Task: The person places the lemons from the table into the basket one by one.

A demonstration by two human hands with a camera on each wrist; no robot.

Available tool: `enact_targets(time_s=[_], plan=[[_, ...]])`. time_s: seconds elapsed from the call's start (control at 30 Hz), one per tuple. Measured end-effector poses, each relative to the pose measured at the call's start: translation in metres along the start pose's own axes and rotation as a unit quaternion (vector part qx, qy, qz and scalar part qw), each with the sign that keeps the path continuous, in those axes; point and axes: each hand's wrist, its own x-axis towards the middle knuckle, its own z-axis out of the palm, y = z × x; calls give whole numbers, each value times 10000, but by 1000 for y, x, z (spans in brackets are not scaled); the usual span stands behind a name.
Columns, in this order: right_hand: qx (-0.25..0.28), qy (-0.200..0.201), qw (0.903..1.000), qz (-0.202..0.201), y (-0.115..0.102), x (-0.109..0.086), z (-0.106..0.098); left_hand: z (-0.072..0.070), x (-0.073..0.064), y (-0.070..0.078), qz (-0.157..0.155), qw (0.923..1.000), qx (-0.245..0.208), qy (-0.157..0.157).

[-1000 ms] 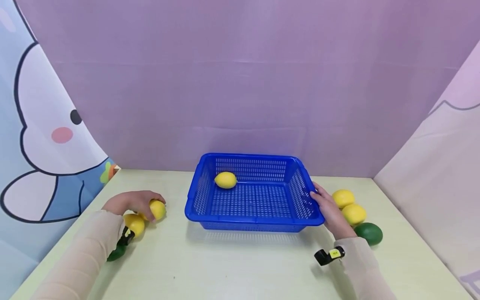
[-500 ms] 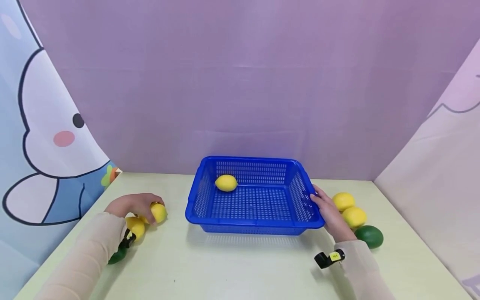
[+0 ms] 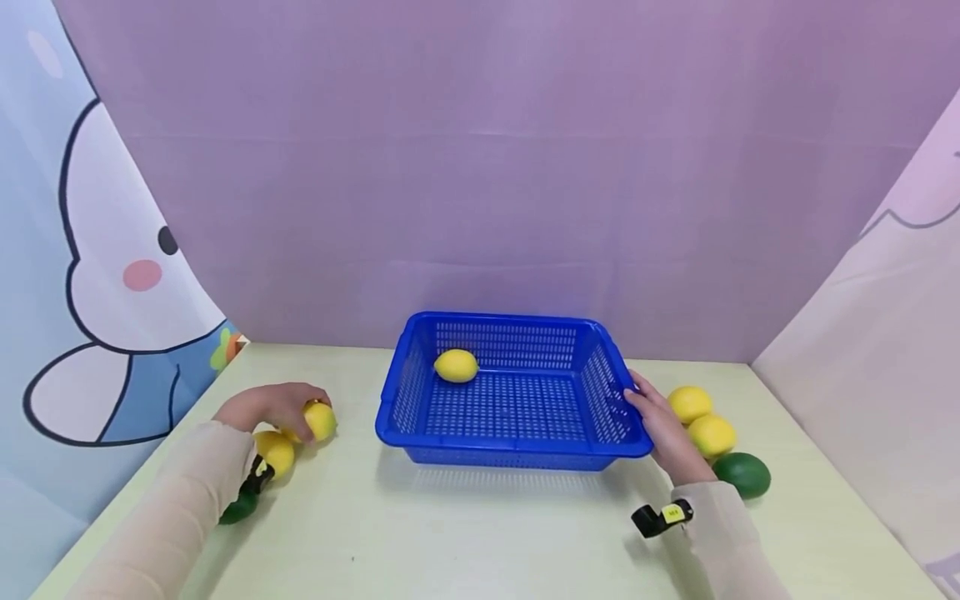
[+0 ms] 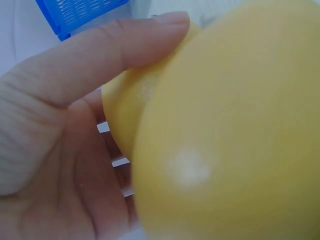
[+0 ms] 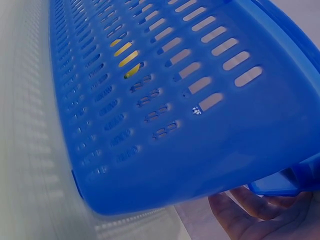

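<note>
On the left, my left hand (image 3: 283, 407) reaches over a yellow lemon (image 3: 322, 422) and grips it, thumb on one side and fingers round the other. In the left wrist view the thumb lies along this lemon (image 4: 127, 97), and a second lemon (image 4: 225, 135) fills the foreground. That second lemon (image 3: 276, 454) shows beside the wrist in the head view. My right hand (image 3: 663, 433) holds the right rim of a blue perforated plastic basket (image 3: 510, 457); its fingers (image 5: 252, 205) curl under the rim. One lemon (image 3: 456, 366) lies inside the basket, at back left.
Partly behind the left sleeve is a dark green oval fruit (image 3: 240, 507). Right of the right hand lie two lemons (image 3: 690, 404) and another dark green fruit (image 3: 742, 475). A purple cloth (image 3: 480, 167) hangs behind the pale table (image 3: 450, 542), with printed cloths at both sides.
The head view has shifted slightly. Both hands keep their places, the left on the lemon and the right on the basket rim.
</note>
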Motion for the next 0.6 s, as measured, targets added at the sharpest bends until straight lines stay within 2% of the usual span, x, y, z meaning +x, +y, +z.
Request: enact_targets(time_s=[0.27, 0.6], plan=[[-89, -25, 10000, 33, 0, -1, 0, -4, -4, 0, 311, 9993, 61, 213], [-154, -21, 9999, 5, -1, -1, 0, -11, -5, -5, 531, 9976, -9, 442]])
